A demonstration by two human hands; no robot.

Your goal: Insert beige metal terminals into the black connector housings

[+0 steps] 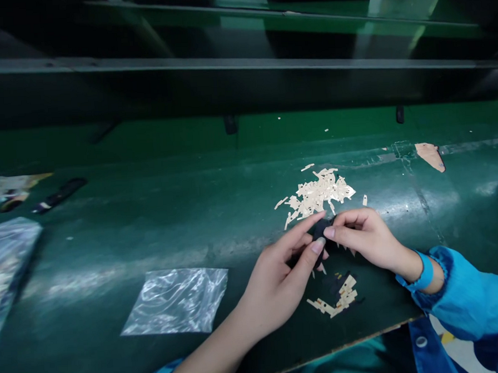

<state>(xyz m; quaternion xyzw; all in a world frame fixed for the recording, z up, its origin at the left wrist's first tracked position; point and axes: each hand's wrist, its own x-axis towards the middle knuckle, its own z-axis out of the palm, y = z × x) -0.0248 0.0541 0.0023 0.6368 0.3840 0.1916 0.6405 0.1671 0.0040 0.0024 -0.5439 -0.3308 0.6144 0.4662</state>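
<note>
Between my two hands is a small dark piece (320,228), its exact kind hard to make out. My left hand (285,273) grips it between thumb and fingers. The thumb and forefinger of my right hand (362,239) pinch at its right edge, and the other fingers are curled. Just beyond my fingers lies a loose pile of small pale flat pieces (318,194) with holes in them. Below my hands, near the table's front edge, sits a smaller group of pale strips (342,299) with some dark bits (335,282) among them.
A clear plastic bag (177,301) lies flat left of my left arm. Farther left are a filled plastic bag (11,260) and a dark slim tool (61,194). A tan scrap (430,157) lies at the right on the green table (151,225). A dark ledge (185,89) runs along the back.
</note>
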